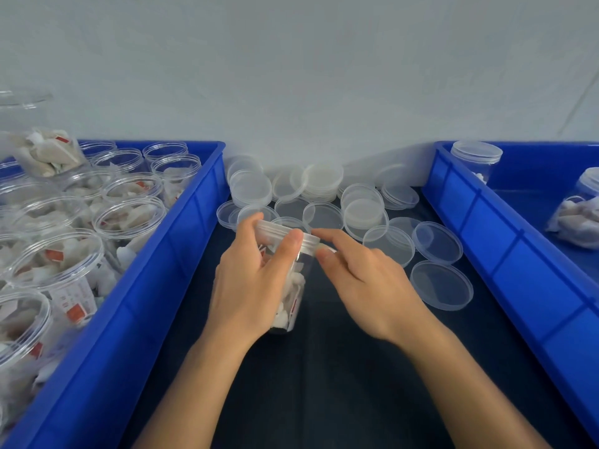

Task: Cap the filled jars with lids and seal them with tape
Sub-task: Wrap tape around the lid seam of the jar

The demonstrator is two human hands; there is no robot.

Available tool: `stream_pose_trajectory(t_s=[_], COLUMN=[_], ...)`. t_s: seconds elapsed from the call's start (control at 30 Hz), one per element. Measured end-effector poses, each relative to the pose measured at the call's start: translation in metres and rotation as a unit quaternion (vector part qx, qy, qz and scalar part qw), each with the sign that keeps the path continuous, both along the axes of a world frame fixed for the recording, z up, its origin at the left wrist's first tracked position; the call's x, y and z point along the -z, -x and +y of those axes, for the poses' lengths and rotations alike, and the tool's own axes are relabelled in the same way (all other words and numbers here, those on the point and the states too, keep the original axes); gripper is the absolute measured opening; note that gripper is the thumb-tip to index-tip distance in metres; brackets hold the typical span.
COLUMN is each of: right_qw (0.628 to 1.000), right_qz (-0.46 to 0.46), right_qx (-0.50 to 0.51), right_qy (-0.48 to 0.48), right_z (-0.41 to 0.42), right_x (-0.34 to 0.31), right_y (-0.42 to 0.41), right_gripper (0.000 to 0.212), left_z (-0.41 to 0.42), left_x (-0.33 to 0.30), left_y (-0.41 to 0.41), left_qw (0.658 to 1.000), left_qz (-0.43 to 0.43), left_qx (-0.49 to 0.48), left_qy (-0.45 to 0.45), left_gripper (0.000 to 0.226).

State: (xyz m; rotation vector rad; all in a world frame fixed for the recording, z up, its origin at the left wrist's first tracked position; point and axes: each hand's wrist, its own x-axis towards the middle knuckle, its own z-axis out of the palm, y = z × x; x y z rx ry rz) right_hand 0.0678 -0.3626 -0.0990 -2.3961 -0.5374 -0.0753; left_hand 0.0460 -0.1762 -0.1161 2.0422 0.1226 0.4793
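Note:
A clear plastic jar [293,286] filled with white packets stands on the dark table in the middle of the head view, a clear lid [275,229] on its mouth. My left hand [252,280] grips the jar and lid, thumb over the lid's rim. My right hand [363,280] pinches a strip of clear tape [327,248] at the lid's right edge with thumb and forefinger. Several loose clear lids [324,205] lie behind the jar against the wall.
A blue bin [181,241] on the left holds several open filled jars [126,218]. A blue bin [505,241] on the right holds a capped jar [476,157] and others at the frame edge. A grey wall stands close behind.

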Motion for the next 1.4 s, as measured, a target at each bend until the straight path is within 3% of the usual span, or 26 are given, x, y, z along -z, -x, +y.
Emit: stream_pose_trajectory(t_s=[0.2, 0.37, 0.47, 0.6, 0.73, 0.87, 0.97, 1.2, 1.4], right_qw=[1.000, 0.998, 0.998, 0.999, 0.991, 0.999, 0.999, 0.999, 0.999], right_qz=[0.023, 0.044, 0.025, -0.021, -0.101, -0.036, 0.024, -0.033, -0.014], right_qx=[-0.006, -0.005, 0.012, 0.039, 0.061, 0.006, -0.019, -0.023, -0.023], right_qy=[-0.014, -0.048, -0.047, -0.007, 0.058, 0.017, -0.027, 0.014, 0.020], right_z=[-0.005, -0.005, -0.003, 0.001, 0.010, 0.004, -0.011, -0.016, -0.016], right_x=[0.001, 0.001, -0.003, -0.004, -0.005, -0.006, -0.007, -0.003, -0.001], right_y=[-0.003, -0.002, 0.000, 0.005, 0.012, 0.009, 0.001, -0.006, -0.006], right_gripper=[0.036, 0.032, 0.036, 0.045, 0.052, 0.044, 0.041, 0.042, 0.042], left_z=[-0.003, -0.001, -0.002, -0.006, -0.007, -0.010, -0.009, -0.001, 0.002], left_x=[0.001, 0.002, 0.001, -0.005, -0.002, -0.001, -0.002, -0.002, 0.001], left_y=[0.000, -0.002, -0.001, 0.004, 0.011, 0.011, 0.008, 0.003, 0.001], left_qw=[0.991, 0.976, 0.980, 0.998, 0.999, 0.999, 0.999, 0.994, 0.981], left_qz=[-0.011, 0.024, 0.028, -0.016, -0.027, -0.026, -0.018, 0.004, 0.023], left_qx=[0.049, 0.099, 0.098, 0.034, 0.021, 0.031, 0.040, 0.065, 0.107], left_qy=[0.124, 0.194, 0.170, 0.046, 0.016, -0.001, 0.008, 0.090, 0.159], left_gripper=[0.080, 0.051, 0.057, 0.063, 0.061, 0.070, 0.073, 0.056, 0.054])
